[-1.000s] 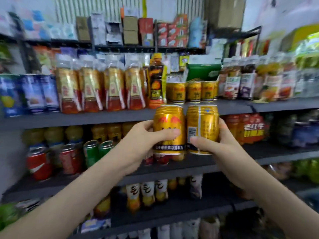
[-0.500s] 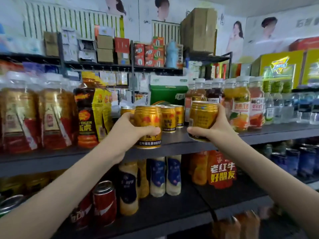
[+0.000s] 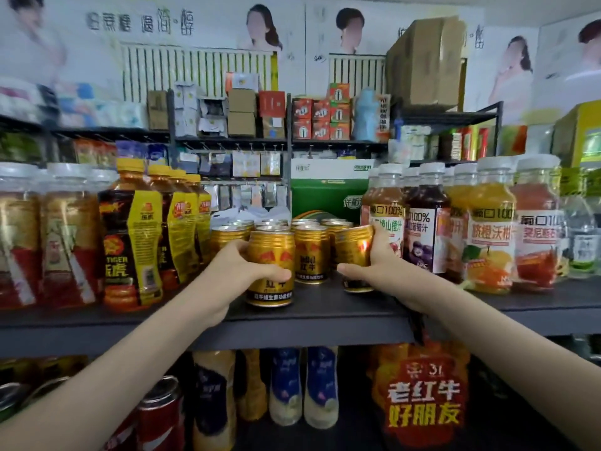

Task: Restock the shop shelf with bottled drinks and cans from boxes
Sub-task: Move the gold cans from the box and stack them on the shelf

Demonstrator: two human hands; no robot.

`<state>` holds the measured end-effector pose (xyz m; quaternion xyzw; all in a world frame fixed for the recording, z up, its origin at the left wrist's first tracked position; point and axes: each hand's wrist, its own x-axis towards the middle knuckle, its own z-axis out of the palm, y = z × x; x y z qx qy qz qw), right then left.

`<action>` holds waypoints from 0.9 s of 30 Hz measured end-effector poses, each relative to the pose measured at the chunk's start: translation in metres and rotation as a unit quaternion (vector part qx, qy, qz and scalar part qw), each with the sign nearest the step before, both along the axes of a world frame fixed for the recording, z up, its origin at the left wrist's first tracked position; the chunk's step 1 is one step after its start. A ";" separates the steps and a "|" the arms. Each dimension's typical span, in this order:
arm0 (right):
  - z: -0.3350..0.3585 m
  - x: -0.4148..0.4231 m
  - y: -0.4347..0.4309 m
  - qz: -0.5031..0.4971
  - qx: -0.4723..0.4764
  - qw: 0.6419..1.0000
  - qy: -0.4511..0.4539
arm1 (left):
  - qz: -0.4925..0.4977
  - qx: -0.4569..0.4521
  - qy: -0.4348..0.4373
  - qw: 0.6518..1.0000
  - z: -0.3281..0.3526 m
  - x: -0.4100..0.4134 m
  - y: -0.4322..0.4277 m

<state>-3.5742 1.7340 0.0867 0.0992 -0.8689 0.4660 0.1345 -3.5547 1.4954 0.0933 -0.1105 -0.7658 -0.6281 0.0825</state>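
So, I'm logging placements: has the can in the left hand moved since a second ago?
Yes. The gold can in the left hand went up and forward: then it hung out in front of the grey shelf board, now its base is on it.

Bright even indoor light, soft blur throughout, wide-angle bending at edges

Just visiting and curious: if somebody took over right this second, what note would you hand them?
Left hand grips a gold can, upright at the shelf front.
Right hand grips a second can, tilted, beside the juice bottles; whether it touches the shelf is unclear.
Done: more gold cans already stand behind.
Left: set both cans straight, let go, fetch more from the boxes (not in view).
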 end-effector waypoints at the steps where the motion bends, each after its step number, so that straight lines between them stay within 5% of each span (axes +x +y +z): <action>1: 0.003 0.002 0.003 0.014 0.018 0.999 -0.024 | 0.004 -0.001 -0.002 1.000 0.000 0.000 0.001; 4: 0.011 0.008 0.017 0.058 0.055 0.994 -0.068 | 0.026 -0.007 0.003 1.000 -0.002 -0.003 0.004; 11: 0.009 0.016 0.027 0.122 0.016 0.992 -0.010 | 0.033 -0.008 0.032 0.999 -0.009 -0.002 0.007; 18: 0.002 0.017 0.017 0.042 0.051 0.992 0.105 | 0.085 -0.172 0.189 0.963 -0.008 0.011 0.002; 27: 0.008 -0.019 0.005 -0.042 0.111 0.990 0.074 | 0.093 -0.098 0.145 0.980 -0.008 0.001 -0.039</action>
